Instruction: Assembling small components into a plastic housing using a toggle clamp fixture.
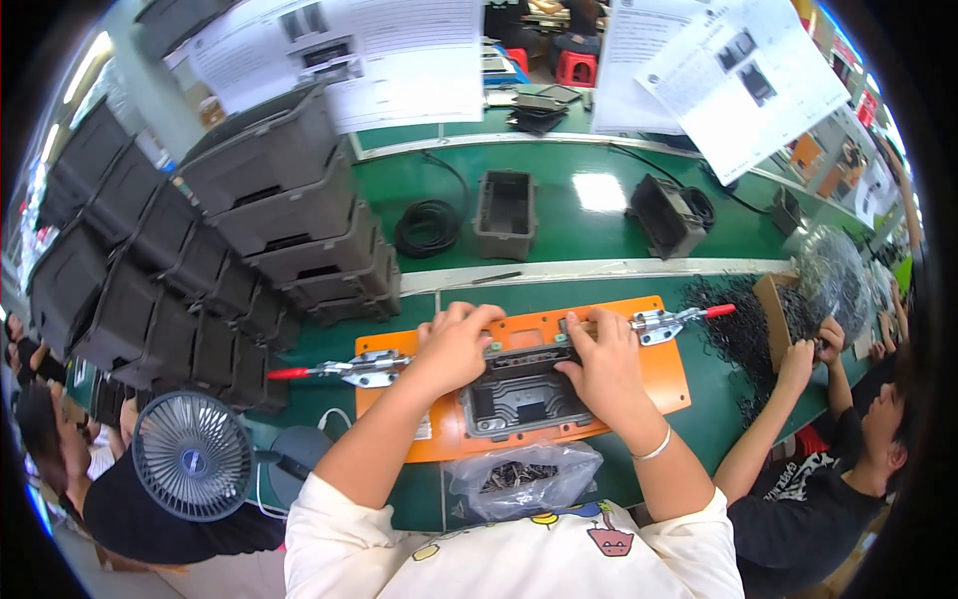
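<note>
Left hand [451, 349]: fingers bent by the grey housing's [529, 399] far left corner; whether they pinch anything, I cannot tell.
Right hand [609, 364]: thumb over the housing's right edge, fingers reaching past it (pinching or merely resting, I cannot tell).
Grey housing: between both hands, on the orange plate [661, 374].
Red-handled clamps [667, 325]: one just outward of each hand.
Plastic bag [574, 464]: nearer the body than either hand.

Left grip [454, 344] blocked leftward by clamp [373, 367], stacked bins [269, 165]; right grip [609, 367] rightward by second clamp [661, 325]; beyond both, table [579, 235] left open.
</note>
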Demonstrator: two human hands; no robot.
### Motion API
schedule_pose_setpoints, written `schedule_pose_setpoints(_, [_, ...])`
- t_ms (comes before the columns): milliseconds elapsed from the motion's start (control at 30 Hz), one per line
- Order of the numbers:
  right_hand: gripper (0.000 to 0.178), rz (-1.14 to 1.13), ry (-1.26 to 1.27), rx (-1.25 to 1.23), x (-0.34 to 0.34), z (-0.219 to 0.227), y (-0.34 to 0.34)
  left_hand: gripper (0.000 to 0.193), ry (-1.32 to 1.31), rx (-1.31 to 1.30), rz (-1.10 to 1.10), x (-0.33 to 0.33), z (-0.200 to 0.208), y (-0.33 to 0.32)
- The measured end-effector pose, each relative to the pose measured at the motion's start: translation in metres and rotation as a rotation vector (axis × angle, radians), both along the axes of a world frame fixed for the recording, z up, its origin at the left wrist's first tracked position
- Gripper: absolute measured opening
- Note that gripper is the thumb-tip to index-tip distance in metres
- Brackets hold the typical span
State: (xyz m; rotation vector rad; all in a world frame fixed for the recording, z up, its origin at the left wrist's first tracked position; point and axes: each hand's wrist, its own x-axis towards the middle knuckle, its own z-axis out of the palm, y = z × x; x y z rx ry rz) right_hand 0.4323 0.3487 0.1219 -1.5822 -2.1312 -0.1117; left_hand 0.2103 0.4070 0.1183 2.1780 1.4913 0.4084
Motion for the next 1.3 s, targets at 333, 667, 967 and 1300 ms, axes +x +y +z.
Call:
schedule_pose_setpoints(333, [0.016, 0.669, 0.223, -0.077, -0.012, 0.024, -0.077, 0.017, -0.035, 0.475, -0.509, 0.008, -0.011, -0.142])
schedule_pose_setpoints(667, [0.005, 0.614, -0.169, -0.346, -0.033, -0.006, -0.095, 0.017, 0.411, 0.504, -0.584, 0.010, -0.008, -0.157])
schedule_pose_setpoints(967, [0.005, 0.590, -0.079, -0.409, -0.033, -0.011, -0.095, 0.013, -0.227, 0.304, -0.485, -0.023, -0.031, -0.153])
schedule_pose_setpoints(1300, [0.009, 0.570, -0.203, -0.420, -0.037, -0.013, -0.099, 0.013, -0.070, 0.229, -0.521, -0.022, -0.017, -0.152])
